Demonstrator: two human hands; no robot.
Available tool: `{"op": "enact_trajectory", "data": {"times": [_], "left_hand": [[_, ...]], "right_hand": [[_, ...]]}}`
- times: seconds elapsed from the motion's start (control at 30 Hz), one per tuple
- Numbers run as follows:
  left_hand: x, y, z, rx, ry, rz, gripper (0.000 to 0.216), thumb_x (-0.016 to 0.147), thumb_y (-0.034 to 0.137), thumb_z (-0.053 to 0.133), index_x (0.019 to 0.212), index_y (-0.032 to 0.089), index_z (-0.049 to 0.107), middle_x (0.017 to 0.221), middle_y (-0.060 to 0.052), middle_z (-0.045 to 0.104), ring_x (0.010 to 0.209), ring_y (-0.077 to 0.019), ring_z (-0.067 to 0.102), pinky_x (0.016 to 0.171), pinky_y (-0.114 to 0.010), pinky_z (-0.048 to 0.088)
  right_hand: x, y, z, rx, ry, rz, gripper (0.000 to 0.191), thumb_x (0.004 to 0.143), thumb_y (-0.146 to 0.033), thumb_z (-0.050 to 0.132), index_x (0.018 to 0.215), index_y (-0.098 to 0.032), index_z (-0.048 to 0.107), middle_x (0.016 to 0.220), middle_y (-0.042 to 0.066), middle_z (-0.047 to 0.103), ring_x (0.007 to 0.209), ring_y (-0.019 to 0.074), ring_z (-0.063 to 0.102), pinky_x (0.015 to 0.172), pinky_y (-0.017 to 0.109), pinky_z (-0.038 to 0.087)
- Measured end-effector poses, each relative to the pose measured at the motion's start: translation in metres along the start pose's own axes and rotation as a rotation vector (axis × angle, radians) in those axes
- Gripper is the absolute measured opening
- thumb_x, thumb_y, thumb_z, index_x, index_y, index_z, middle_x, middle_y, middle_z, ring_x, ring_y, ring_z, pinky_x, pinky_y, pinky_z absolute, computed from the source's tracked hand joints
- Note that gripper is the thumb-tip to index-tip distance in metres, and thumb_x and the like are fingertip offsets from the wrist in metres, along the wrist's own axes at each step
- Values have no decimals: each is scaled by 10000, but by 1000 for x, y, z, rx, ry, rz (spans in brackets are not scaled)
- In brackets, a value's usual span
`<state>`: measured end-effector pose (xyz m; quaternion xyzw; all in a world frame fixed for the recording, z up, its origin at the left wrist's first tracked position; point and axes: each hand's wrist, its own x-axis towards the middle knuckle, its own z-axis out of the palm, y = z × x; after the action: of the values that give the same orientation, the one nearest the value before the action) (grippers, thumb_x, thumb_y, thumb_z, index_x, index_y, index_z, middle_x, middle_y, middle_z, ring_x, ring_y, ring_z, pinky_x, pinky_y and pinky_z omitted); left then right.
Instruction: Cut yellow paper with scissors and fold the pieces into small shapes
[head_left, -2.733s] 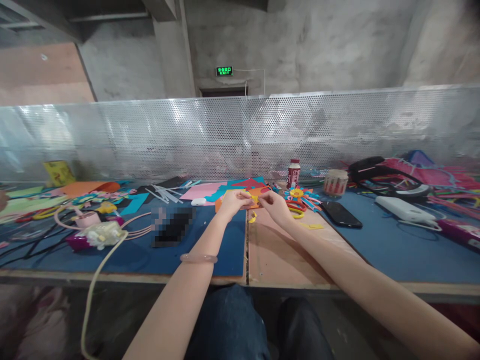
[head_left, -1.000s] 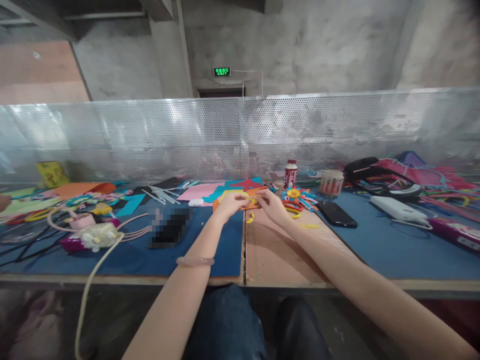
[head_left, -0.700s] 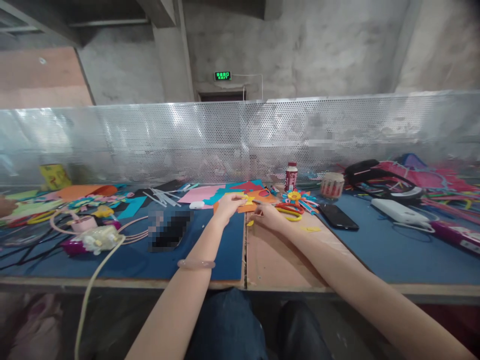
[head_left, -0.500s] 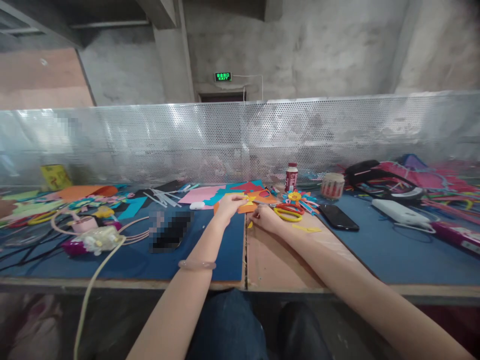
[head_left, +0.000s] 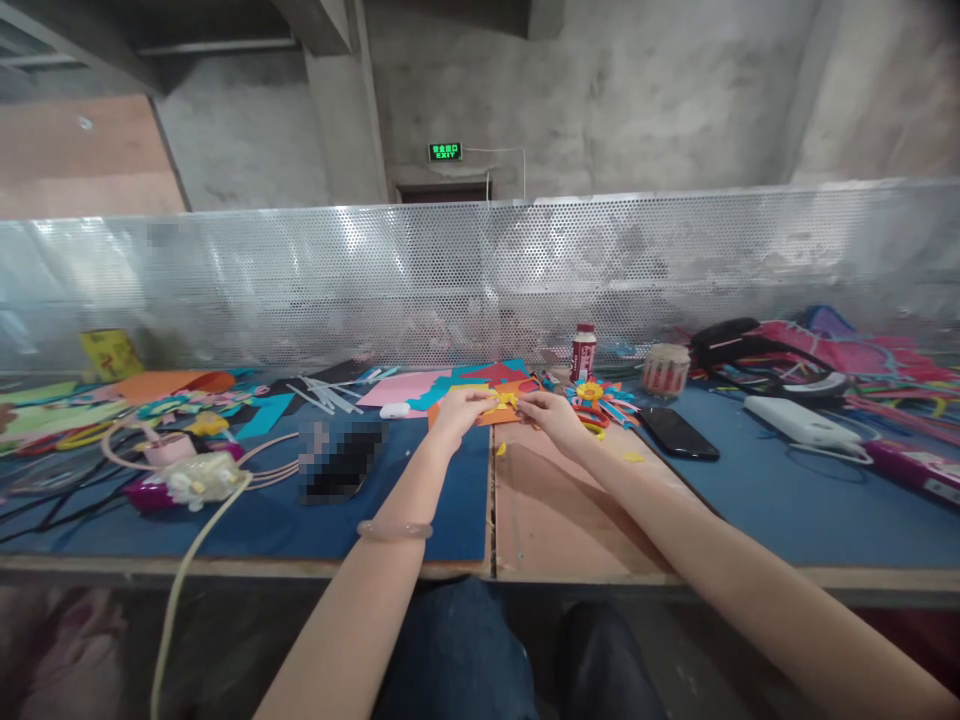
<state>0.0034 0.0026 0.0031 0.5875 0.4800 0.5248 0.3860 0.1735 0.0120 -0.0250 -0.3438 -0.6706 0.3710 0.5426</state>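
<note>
Right hand [head_left: 551,412] is back up at the yellow paper piece [head_left: 505,400]; 0.5 s ago it was lower on the bare board strip by the yellow scissors, fingers down near a yellow scrap [head_left: 500,448]. Scissors now mostly hidden behind that hand. Left hand [head_left: 457,410] barely shifted, same spot over the orange sheet [head_left: 495,415].

Both hands now pinch the small yellow piece from opposite sides, left thumb + fingers on its left end, right fingertips on its right end; piece sits just above the orange sheet, near mid-table [head_left: 420,500], toward the far edge by the mesh screen [head_left: 300,280]. Whether piece touches the sheet: can't tell, too small.

To do this well, imo: keep both pinches light so thin paper doesn't crease, hold left steady as anchor, let right do the fine work, keep wrists low on the surface.

Other stuff: paper flower [head_left: 594,392] just right of the right hand, red-cap bottle [head_left: 584,351] behind it, black phone [head_left: 675,432] further right, bracelet [head_left: 395,529] on left wrist. Camera tilt approx unchanged vs 0.5 s ago.
</note>
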Motion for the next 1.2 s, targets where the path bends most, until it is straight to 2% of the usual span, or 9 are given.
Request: {"op": "enact_trajectory", "data": {"times": [0.2, 0.4, 0.53, 0.67, 0.87, 0.97, 1.07, 1.2], "left_hand": [[0, 0, 1, 19, -12, 2, 256, 556, 291, 701, 770, 155, 668, 779, -61, 649, 695, -132, 557, 553, -205, 415], [-1, 3, 3, 40, 5, 23, 241, 549, 286, 704, 740, 146, 661, 744, -54, 639, 662, -125, 547, 541, -208, 414], [-1, 2, 2, 10, 0, 17, 221, 569, 266, 689, 750, 148, 645, 769, -57, 642, 680, -128, 564, 549, -206, 424], [0, 2, 1, -137, -21, -68, 236, 591, 233, 685, 796, 140, 614, 795, -60, 642, 709, -131, 596, 597, -215, 448], [0, 2, 1, -457, -229, -286, 147, 659, 106, 638, 791, 134, 579, 778, -51, 637, 736, -138, 622, 746, -286, 474], [0, 1, 2, -494, -254, -291, 90, 678, 44, 604, 736, 110, 585, 740, -50, 624, 715, -119, 613, 785, -272, 466], [-1, 1, 3, -464, -227, -300, 69, 683, 31, 597, 690, 100, 598, 713, -46, 613, 684, -99, 593, 788, -265, 465], [0, 0, 4, -455, -223, -269, 73, 666, 22, 611, 665, 95, 612, 707, -45, 610, 700, -99, 585, 784, -266, 474]], "right_hand": [[0, -1, 4, 52, 58, 22, 299, 645, -380, 617, 816, -135, 600, 674, 17, 614, 591, 109, 539, 574, 241, 433], [-2, -4, 6, -31, 115, -42, 260, 682, -364, 596, 812, -140, 576, 676, 18, 613, 590, 111, 554, 568, 244, 457], [-3, -6, 7, -80, 112, -29, 229, 705, -323, 572, 844, -141, 588, 720, 31, 624, 593, 111, 561, 550, 240, 465], [-2, -6, 7, -111, 107, -36, 182, 713, -264, 547, 845, -143, 582, 719, 33, 626, 619, 122, 583, 566, 248, 471], [1, 4, 9, -156, 39, -160, 108, 694, -207, 542, 784, -153, 569, 784, 34, 623, 725, 135, 596, 679, 275, 479], [1, 4, 9, -257, 35, -224, 100, 694, -178, 525, 770, -157, 586, 792, 35, 617, 741, 135, 584, 710, 285, 470], [-2, -2, 7, -340, 25, -269, 153, 674, -113, 487, 736, -168, 616, 793, 32, 618, 768, 137, 574, 727, 281, 458], [-7, -11, 6, -281, 55, -205, 198, 660, -97, 463, 698, -177, 641, 810, 32, 628, 811, 146, 576, 765, 283, 453]]}}
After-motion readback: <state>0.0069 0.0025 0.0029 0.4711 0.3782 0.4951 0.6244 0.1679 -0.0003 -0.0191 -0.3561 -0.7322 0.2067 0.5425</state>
